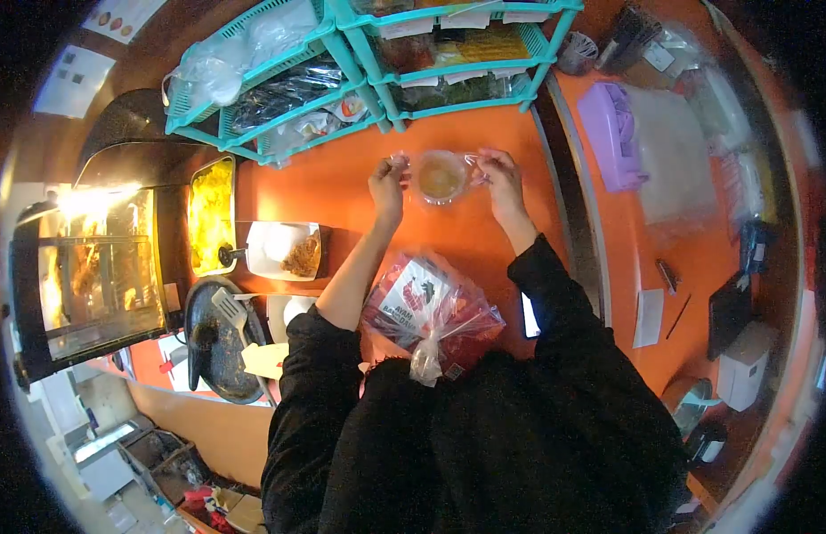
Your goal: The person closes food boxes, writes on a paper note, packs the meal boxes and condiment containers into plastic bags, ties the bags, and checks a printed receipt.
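A round clear plastic bowl (441,176) with brownish liquid in it is between my hands at the back of the orange counter. Thin clear plastic shows at its sides, and it looks like a bag around the bowl. My left hand (391,182) is closed at the left side, fingers pinched on the plastic. On the other side, my right hand (500,178) pinches the plastic too. Close to my body lies a tied clear plastic bag (431,311) with a red package and a printed white label inside.
Turquoise shelf racks (368,98) hold bags and packets at the back. Leftward are a lit glass cabinet (101,276), a tray of yellow food (213,214), a white food box (284,249) and a stone mortar (222,338) with a spatula (235,313). A phone (530,316) lies by my right arm.
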`<action>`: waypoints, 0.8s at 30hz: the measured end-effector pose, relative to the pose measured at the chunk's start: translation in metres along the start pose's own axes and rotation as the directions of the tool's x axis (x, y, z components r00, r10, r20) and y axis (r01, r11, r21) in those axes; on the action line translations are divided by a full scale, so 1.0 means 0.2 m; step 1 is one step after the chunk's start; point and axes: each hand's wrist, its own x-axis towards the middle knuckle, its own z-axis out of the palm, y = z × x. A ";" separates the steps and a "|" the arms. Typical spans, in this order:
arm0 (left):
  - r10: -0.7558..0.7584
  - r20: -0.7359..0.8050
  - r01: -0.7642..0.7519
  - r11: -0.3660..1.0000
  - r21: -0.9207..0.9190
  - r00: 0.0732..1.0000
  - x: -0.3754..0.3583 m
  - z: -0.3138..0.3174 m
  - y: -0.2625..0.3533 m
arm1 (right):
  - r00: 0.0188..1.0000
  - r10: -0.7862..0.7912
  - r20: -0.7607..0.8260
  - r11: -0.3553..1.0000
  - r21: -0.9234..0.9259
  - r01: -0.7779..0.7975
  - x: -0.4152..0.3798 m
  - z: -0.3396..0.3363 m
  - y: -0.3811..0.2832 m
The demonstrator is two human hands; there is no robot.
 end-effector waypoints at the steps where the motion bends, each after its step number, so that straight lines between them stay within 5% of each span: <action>1: 0.258 0.058 -0.263 0.958 0.112 0.965 0.00 0.00 -0.01 | 1.000 0.000 -0.002 1.000 -0.002 0.000 0.00 0.00 -0.01; 2: 0.489 0.141 -0.509 0.836 0.204 0.861 0.00 0.01 -0.01 | 0.998 0.007 0.054 0.999 -0.038 -0.005 0.00 0.01 -0.03; 7: 0.617 0.223 -0.596 0.502 0.627 0.754 -0.07 0.03 0.14 | 0.987 -0.051 0.150 0.986 -0.147 0.074 -0.04 0.11 -0.13; 9: 0.616 0.246 -0.562 0.391 0.728 0.748 -0.12 0.04 0.23 | 0.992 0.052 0.116 0.987 -0.159 -0.033 -0.02 0.13 -0.14; 11: 0.692 0.428 -0.568 -0.031 0.822 0.581 -0.17 0.05 0.32 | 0.988 -0.030 0.149 0.979 -0.197 0.059 -0.02 0.15 -0.19; 13: 0.704 0.412 -0.575 -0.006 0.818 0.578 -0.25 0.08 0.38 | 0.979 -0.103 0.175 0.961 -0.235 0.143 -0.03 0.16 -0.25; 15: 0.714 0.395 -0.580 0.020 0.814 0.579 -0.27 0.07 0.41 | 0.978 0.009 0.206 0.952 -0.300 0.054 -0.04 0.19 -0.34; 17: 0.701 0.301 -0.584 0.202 0.786 0.647 -0.23 0.02 0.47 | 0.965 -0.027 0.260 0.941 -0.319 0.112 -0.08 0.26 -0.49; 21: 0.679 0.341 -0.628 0.226 0.745 0.649 -0.34 0.06 0.63 | 0.939 -0.031 0.343 0.902 -0.395 0.174 -0.12 0.32 -0.64; 23: 0.515 0.340 -0.589 0.461 0.664 0.787 -0.42 0.08 0.72 | 0.939 0.009 0.344 0.882 -0.446 0.155 -0.12 0.35 -0.72; 24: 0.513 0.337 -0.585 0.463 0.666 0.790 -0.44 0.09 0.76 | 0.921 -0.018 0.390 0.883 -0.426 0.198 -0.14 0.35 -0.75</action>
